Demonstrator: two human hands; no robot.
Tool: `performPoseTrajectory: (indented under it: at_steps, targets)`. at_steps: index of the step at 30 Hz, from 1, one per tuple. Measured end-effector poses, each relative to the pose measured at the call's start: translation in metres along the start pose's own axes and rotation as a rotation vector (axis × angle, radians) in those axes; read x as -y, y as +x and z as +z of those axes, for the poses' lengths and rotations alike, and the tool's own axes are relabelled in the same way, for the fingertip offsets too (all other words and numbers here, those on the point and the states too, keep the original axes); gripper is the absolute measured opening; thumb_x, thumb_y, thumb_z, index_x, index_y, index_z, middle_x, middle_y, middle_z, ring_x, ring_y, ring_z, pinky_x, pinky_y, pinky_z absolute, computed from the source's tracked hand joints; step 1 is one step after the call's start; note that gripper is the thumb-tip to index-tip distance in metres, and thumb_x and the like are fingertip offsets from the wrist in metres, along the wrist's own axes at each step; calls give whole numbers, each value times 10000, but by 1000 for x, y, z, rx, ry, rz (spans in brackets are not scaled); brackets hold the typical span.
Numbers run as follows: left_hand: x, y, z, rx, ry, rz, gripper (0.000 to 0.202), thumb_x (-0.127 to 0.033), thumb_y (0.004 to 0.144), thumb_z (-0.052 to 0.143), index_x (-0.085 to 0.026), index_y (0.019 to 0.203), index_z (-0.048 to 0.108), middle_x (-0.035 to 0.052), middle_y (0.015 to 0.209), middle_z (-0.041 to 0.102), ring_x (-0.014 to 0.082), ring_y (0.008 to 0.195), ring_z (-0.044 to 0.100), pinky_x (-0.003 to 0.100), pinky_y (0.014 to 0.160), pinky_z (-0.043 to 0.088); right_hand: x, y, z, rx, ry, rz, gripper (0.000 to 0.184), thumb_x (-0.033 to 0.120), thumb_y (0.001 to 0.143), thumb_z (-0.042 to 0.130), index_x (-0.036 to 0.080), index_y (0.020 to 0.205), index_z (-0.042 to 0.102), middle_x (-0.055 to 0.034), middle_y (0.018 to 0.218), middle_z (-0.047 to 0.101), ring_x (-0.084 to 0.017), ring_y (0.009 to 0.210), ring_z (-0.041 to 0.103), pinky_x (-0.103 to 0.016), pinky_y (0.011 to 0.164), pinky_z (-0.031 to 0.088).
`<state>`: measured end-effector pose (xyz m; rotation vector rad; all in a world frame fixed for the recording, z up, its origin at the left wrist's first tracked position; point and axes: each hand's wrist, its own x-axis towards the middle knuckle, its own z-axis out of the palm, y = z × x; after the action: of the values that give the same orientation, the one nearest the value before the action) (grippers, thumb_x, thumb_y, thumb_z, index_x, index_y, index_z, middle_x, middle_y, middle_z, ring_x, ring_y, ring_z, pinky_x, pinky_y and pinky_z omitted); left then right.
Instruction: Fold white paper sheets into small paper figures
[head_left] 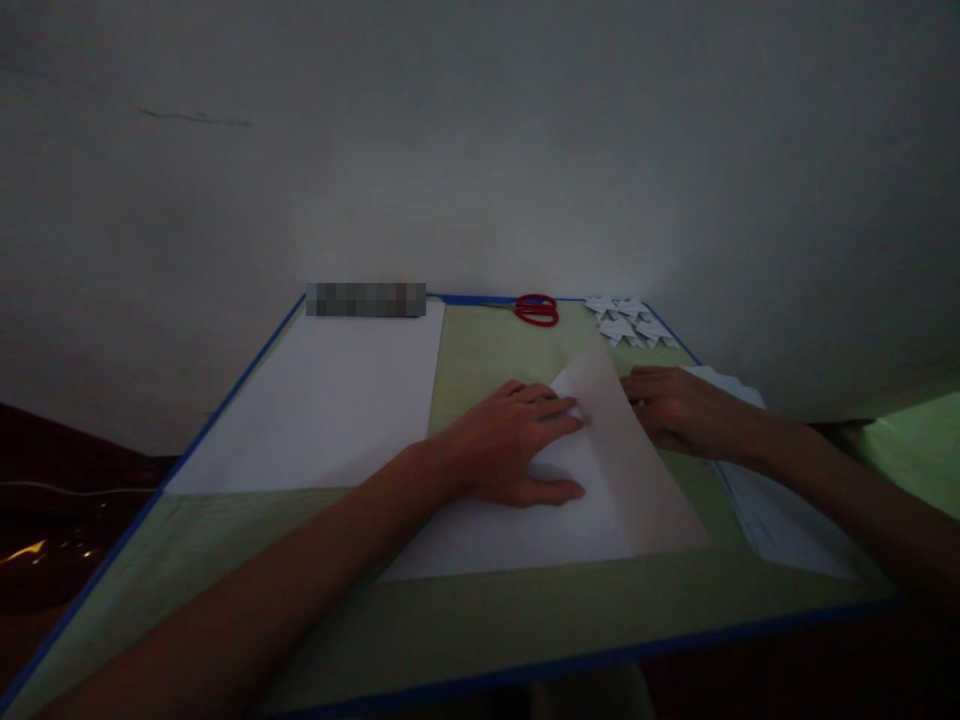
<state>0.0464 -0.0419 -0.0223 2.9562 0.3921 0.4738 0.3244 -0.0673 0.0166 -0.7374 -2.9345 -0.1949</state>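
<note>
A white sheet of paper (577, 535) lies on the table in front of me, its right side raised and bent upward. My left hand (517, 440) rests flat on this sheet with the fingers spread. At the sheet's raised right edge is my right hand (667, 405), its fingers curled in and closed on the paper; the fingertips are partly hidden. Beneath my right forearm sits a stack of white paper (787, 520).
The green table (480, 640) has a blue edge and stands against a grey wall. Another white sheet (330, 410) lies at the left, with a blurred-out object (366, 300) at its top. Red-handled scissors (536, 310) and several folded paper shapes (621, 330) lie at the back.
</note>
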Motion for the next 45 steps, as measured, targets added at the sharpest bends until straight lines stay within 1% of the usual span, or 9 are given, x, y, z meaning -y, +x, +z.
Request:
performPoseTrajectory:
  at_steps: [4,7,17,23,32,35,38,40,45]
  targets:
    - [0,2,0,-10,-5,-6,698,-603,924,597,-146,1449,544,144,1521,552,326,1341,519,485,1110,373,6,-2,-2,13,-8,9,236,54,913,574,202,907,758,-87,1019,770,-219,871,681,-358,799,501]
    - [-1,5,-2,-13,-9,-6,636,-570,929,600,-151,1408,577,130,1492,583,319,1310,539,482,1094,376,4,-1,-1,20,-14,25,254,48,918,561,200,950,761,-88,1046,767,-213,877,680,-349,798,502]
    - [2,6,-2,-32,-60,-5,560,-496,918,630,-172,1375,610,123,1462,610,317,1317,538,480,1093,381,-21,7,7,-6,-37,36,265,94,964,505,190,977,752,-82,960,741,-207,812,655,-321,737,484]
    - [2,8,-1,-36,-62,7,579,-496,912,645,-127,1358,634,176,1447,600,318,1323,553,463,1124,388,-33,10,11,-14,-5,67,271,105,965,510,213,989,758,-64,929,739,-190,831,667,-293,736,473]
    - [3,8,-1,-30,-41,2,565,-514,925,623,-151,1357,636,152,1466,598,321,1328,541,476,1117,391,-45,18,12,-16,-23,84,238,112,952,533,193,915,754,-81,927,751,-209,834,681,-297,727,491]
    - [3,7,0,-33,-24,-7,567,-537,926,617,-169,1356,641,147,1451,604,326,1322,539,485,1110,388,-45,19,12,-27,-3,88,246,105,949,537,194,882,756,-82,928,757,-208,814,686,-296,711,493]
    - [6,7,1,-29,3,-26,570,-575,923,612,-179,1329,668,182,1433,590,333,1302,555,490,1087,398,-41,17,12,-31,19,106,253,108,957,541,202,876,762,-80,952,766,-207,822,696,-298,730,501]
    - [7,7,1,-29,20,-34,575,-604,920,609,-197,1319,679,197,1462,558,341,1323,540,495,1082,397,-37,15,11,-32,26,104,247,125,968,546,206,902,770,-84,984,770,-214,859,708,-307,758,513]
    - [8,8,0,-29,27,-50,557,-614,929,590,-235,1331,662,173,1513,531,361,1352,507,524,1082,379,-31,14,9,-29,15,71,222,126,949,581,193,1019,781,-105,1025,772,-238,912,720,-340,789,536]
